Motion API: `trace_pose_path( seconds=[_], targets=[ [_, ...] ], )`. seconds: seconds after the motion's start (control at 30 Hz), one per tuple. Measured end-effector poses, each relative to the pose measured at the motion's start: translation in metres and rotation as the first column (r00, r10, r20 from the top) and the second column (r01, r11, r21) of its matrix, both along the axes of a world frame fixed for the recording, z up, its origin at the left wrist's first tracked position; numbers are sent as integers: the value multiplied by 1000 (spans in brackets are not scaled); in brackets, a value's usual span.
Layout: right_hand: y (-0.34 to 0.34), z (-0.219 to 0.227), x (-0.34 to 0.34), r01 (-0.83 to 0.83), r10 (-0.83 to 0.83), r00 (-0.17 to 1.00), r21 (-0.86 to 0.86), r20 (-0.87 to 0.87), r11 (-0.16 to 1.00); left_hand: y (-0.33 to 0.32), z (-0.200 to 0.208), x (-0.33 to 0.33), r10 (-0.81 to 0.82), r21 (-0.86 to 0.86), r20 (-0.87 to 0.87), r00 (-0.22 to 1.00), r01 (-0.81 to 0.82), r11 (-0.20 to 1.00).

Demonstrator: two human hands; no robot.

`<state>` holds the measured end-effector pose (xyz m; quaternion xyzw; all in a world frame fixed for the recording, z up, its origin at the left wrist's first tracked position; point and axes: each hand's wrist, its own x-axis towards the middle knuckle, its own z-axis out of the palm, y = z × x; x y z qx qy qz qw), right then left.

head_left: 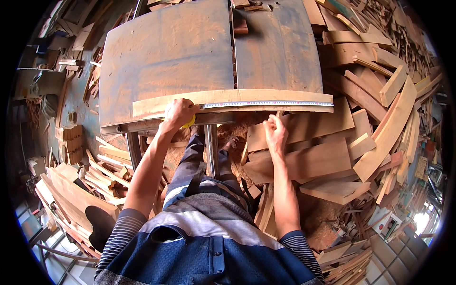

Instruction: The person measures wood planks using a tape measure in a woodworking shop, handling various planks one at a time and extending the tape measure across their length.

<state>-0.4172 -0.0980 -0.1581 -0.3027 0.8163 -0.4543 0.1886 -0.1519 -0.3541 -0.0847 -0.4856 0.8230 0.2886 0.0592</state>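
Observation:
A long pale wooden board point(285, 95) lies across the near edge of the metal saw table point(161, 57), its right end sticking out past the table. Along its near side runs the blade point(266, 103) of a tape measure, drawn out to the board's right end. My left hand point(179, 111) is closed on the yellow tape measure case point(191, 119), with fingers resting on the board's left part. Just below the board, apart from it, my right hand point(275, 133) is raised with curled fingers. Whatever it may hold is too small to make out.
Curved planks point(389, 128) and offcuts pile up right of the table. Stacked boards point(76, 204) and sticks lie at the left. A slot point(233, 57) splits the dusty table top, with a reddish wood block point(241, 26) beside it. A metal leg point(211, 147) stands before me.

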Motion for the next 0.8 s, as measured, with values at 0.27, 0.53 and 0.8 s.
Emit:
trace_pose_path(
  seconds=[0.27,0.53,0.8],
  targets=[
    [9,6,30,32,-44,980,62,195,998,1,0,1,9,5,12,1000,-9,1000],
    [12,8,30,48,-69,970,92,233,995,3,0,1,18,-5,-11,1000,-18,1000],
    [17,7,35,65,-94,964,122,250,990,4,2,-1,12,-16,21,1000,-12,1000]
  ],
)
